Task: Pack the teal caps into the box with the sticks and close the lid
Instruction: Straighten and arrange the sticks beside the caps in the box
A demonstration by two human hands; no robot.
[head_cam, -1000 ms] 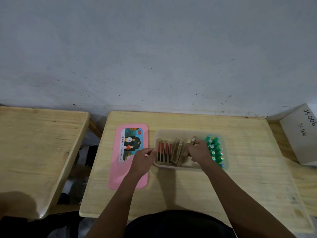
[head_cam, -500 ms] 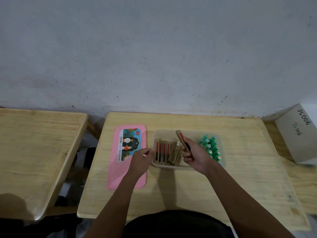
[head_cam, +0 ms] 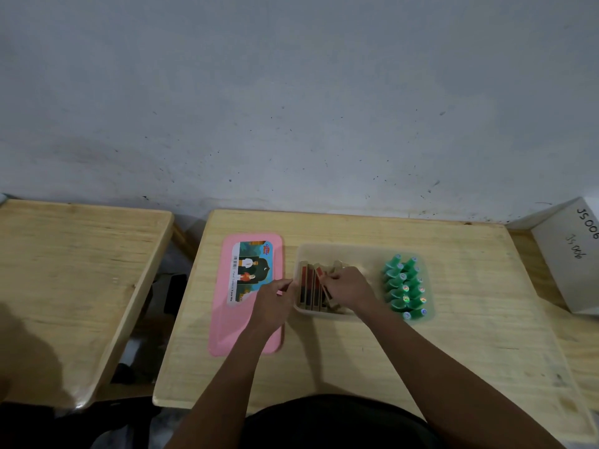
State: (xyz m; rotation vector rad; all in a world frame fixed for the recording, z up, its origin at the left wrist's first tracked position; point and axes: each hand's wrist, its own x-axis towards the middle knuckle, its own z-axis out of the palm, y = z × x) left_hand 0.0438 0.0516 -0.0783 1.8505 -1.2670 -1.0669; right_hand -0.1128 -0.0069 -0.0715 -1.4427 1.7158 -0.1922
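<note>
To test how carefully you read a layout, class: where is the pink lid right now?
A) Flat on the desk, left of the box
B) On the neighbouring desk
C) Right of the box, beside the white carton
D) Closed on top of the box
A: the pink lid lies flat on the desk, just left of the open box.

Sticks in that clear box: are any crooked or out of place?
Yes. The left sticks stand in a tidy row, but the ones by the right hand lean askew, one pinched in its fingers. The teal caps sit in neat rows in the clear box.
</note>
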